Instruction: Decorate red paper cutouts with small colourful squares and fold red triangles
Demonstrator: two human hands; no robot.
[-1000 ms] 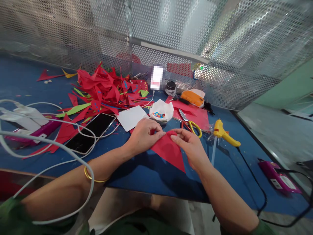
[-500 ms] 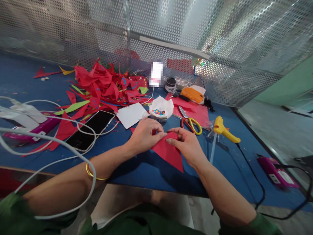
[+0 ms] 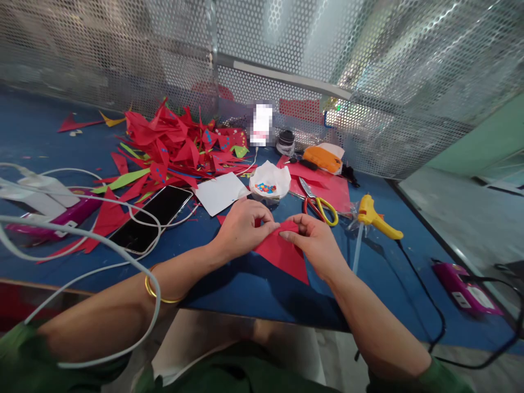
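A piece of red paper (image 3: 282,254) is held between both hands above the front part of the blue table. My left hand (image 3: 245,225) pinches its upper left edge, thumb and fingers pressed together. On the upper right, my right hand (image 3: 313,240) grips the paper between thumb and bent fingers. The lower corner of the sheet hangs toward the table's front edge. Just beyond the hands stands a white paper-lined bowl (image 3: 269,172) with small blue and orange bits in it. Scissors (image 3: 317,202) with red and yellow handles lie behind my right hand.
A heap of red paper cut-outs (image 3: 176,142) covers the back left. A phone (image 3: 153,218) lies under looping white cables, beside a white card (image 3: 222,192). To the right are a yellow glue gun (image 3: 376,217) and a purple box (image 3: 464,289) with black cords. A perforated metal screen (image 3: 286,49) closes the back.
The hands and the red paper stay almost in place. The paper's lower corner has shifted very slightly up and to the right.
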